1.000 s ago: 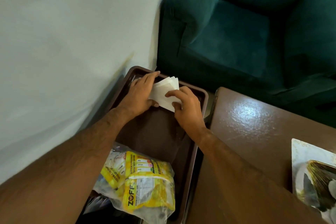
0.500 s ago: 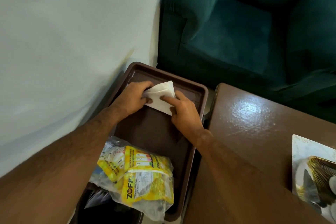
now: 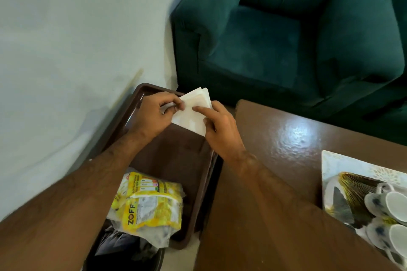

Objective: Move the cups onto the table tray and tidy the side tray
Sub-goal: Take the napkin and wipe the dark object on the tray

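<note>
A brown side tray (image 3: 176, 160) stands by the wall, left of the brown table (image 3: 275, 138). Over its far end both hands hold a small stack of white paper napkins (image 3: 193, 110). My left hand (image 3: 154, 114) pinches the stack's left edge with curled fingers. My right hand (image 3: 218, 130) grips its right side, index finger laid across the top. A clear bag with yellow packets (image 3: 149, 204) lies at the tray's near end. On the table's right, a patterned table tray (image 3: 343, 165) carries white cups (image 3: 394, 204), lying tipped, partly cut off by the frame edge.
A teal armchair (image 3: 286, 39) stands behind the table and side tray. A pale wall (image 3: 66, 50) runs along the left. Something dark in plastic (image 3: 123, 248) sits below the side tray's near end.
The napkin stack has been lifted a little off the tray floor and turned more upright. My left hand's fingers have curled onto its edge. The camera has tilted slightly.
</note>
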`<action>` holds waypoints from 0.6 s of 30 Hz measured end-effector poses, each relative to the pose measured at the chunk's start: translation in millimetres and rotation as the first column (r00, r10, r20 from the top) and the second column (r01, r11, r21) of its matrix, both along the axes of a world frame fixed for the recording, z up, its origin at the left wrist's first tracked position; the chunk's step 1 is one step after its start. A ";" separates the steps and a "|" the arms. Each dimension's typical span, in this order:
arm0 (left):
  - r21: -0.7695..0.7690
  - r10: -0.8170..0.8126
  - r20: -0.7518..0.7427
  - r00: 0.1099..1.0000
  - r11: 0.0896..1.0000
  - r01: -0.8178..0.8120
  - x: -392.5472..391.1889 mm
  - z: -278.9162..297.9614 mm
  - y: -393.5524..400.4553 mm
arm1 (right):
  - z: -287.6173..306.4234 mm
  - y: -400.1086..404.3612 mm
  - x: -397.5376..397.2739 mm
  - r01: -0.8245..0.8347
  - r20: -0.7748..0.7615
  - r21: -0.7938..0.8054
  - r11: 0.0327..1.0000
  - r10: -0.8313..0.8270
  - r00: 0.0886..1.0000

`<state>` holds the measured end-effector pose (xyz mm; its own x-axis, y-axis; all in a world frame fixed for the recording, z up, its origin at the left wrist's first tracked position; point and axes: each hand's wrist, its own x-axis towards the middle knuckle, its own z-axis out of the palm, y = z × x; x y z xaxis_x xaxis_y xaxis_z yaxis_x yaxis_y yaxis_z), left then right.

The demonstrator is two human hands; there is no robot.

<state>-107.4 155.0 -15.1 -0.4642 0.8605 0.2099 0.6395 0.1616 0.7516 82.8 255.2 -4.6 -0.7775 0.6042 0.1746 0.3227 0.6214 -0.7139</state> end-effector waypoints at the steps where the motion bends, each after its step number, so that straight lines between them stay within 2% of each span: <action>1: 0.011 -0.017 0.003 1.000 1.000 0.017 8.8 3.7 3.3 | 2.4 3.1 10.2 0.007 -0.012 0.005 1.000 -0.007 1.000; 9: -0.055 -0.111 0.143 0.984 0.991 0.119 113.7 28.8 42.3 | 14.6 33.3 123.8 0.128 -0.071 -0.019 0.992 -0.129 0.989; 14: -0.102 -0.208 0.146 0.967 0.969 0.224 202.2 38.1 88.5 | 25.8 60.5 222.1 0.243 -0.006 -0.057 0.968 -0.243 0.970; 18: -0.109 -0.318 0.085 0.944 0.939 0.326 284.2 47.0 134.0 | 38.3 88.9 310.7 0.306 0.004 -0.069 0.950 -0.306 0.952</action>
